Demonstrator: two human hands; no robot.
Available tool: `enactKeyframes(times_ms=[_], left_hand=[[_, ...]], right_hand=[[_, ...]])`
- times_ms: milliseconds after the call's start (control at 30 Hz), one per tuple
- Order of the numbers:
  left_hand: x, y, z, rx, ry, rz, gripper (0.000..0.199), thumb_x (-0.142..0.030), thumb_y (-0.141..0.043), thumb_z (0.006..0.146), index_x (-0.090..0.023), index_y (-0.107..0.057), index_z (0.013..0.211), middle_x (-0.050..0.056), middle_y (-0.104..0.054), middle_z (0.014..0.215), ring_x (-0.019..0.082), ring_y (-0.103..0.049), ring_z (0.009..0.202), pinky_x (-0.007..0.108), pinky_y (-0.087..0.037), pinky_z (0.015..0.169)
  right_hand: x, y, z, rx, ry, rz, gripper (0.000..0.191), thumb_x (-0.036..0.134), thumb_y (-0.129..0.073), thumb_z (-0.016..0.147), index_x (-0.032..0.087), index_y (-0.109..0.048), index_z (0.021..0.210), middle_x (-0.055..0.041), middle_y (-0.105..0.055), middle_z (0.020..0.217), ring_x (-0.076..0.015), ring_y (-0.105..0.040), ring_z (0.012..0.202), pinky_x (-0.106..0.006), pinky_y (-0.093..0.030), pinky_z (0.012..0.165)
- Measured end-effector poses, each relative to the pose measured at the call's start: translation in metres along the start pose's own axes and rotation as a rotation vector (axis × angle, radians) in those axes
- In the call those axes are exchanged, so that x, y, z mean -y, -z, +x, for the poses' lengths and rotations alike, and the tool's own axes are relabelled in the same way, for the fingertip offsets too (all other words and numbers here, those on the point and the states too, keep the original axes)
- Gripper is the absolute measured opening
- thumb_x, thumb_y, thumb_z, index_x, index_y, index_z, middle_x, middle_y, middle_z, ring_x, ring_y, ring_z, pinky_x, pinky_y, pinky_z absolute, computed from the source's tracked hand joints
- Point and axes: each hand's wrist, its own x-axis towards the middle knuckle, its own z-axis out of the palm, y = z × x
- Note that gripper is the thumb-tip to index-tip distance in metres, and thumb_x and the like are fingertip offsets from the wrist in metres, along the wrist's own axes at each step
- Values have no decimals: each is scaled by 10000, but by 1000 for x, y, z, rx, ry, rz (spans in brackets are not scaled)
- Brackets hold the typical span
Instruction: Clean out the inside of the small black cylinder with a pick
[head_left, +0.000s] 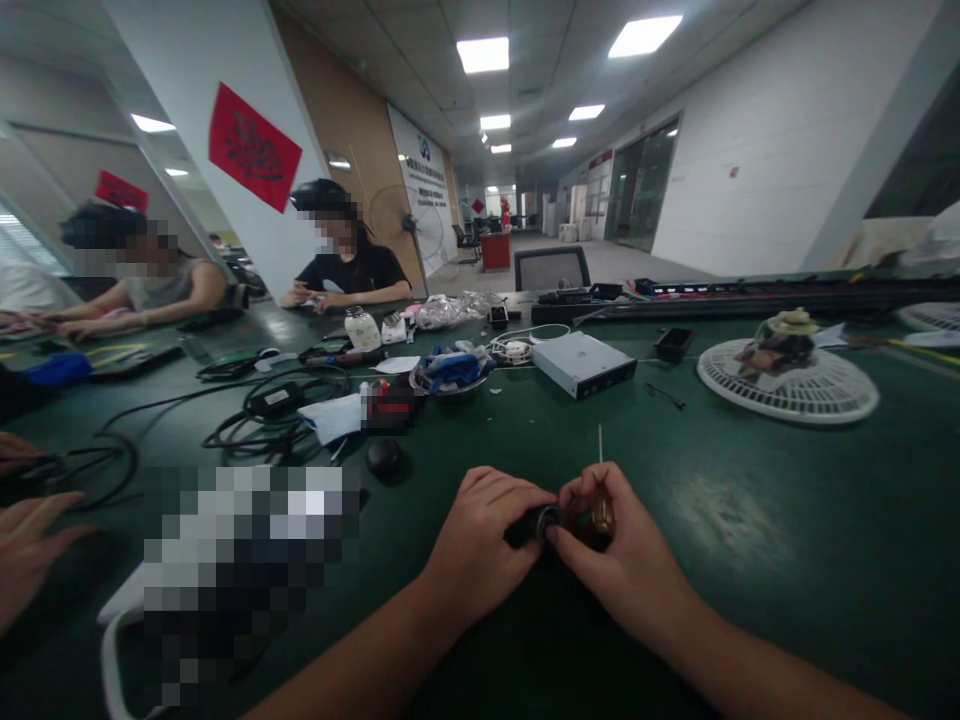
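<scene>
My left hand (487,525) is closed around a small black cylindrical part (541,520) with a ring-like end, held just above the green table. My right hand (619,555) grips a screwdriver (602,510) with an amber handle; its thin metal shaft points up and away from me. The thumb and fingertips of that same hand also touch the ringed end of the black part. Fingers cover much of the part, so its exact kind does not show.
Ahead lie a silver disc drive (581,362), a white fan grille (787,380) with a motor and a bowl with blue cloth (452,368). Black cables (274,400) and a round black object (384,458) lie to the left. Another person's hand (34,540) is at far left.
</scene>
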Motion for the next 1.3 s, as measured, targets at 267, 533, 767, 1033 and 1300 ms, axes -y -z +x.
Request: enactKeyframes(times_ms=[267, 533, 767, 1033, 1300], left_hand=[[-1, 2, -1, 23, -24, -20, 332, -77, -707, 763, -266, -694, 1036, -17, -754, 1019, 192, -666, 949, 410, -383, 965], [0, 2, 0, 33, -67, -8, 263, -146, -725, 806, -260, -691, 1040, -9, -759, 1031, 194, -669, 945, 416, -375, 963], [-1, 2, 1, -4, -36, -27, 219, -155, -742, 800, -253, -693, 989, -7, -753, 988, 189, -678, 933, 407, -386, 964], [3, 1, -2, 50, -78, -17, 244, -119, -717, 803, -249, -685, 1006, -10, -752, 1001, 188, -667, 936, 408, -377, 960], [3, -1, -2, 50, -207, 30, 284, -79, -683, 820, -265, -698, 1034, -7, -746, 1029, 195, -650, 949, 417, -376, 945]], right_hand=[[0, 1, 0, -2, -40, -14, 312, 159, -697, 820, 258, -419, 921, 24, -600, 873, -170, -613, 775, -321, -518, 728], [-3, 1, 3, 9, -81, 84, 340, 199, -745, 787, 262, -429, 897, 22, -630, 856, -181, -640, 762, -316, -537, 701], [-2, 2, 4, 12, -59, 97, 278, 185, -719, 825, 251, -462, 908, 20, -625, 876, -169, -618, 786, -310, -519, 729], [-4, 1, 3, 38, -96, 113, 340, 124, -729, 774, 257, -447, 911, 35, -625, 848, -171, -623, 766, -306, -502, 702], [-2, 2, 2, 88, -78, 0, 295, 54, -638, 771, 248, -448, 885, 64, -539, 759, -133, -519, 649, -261, -422, 589]])
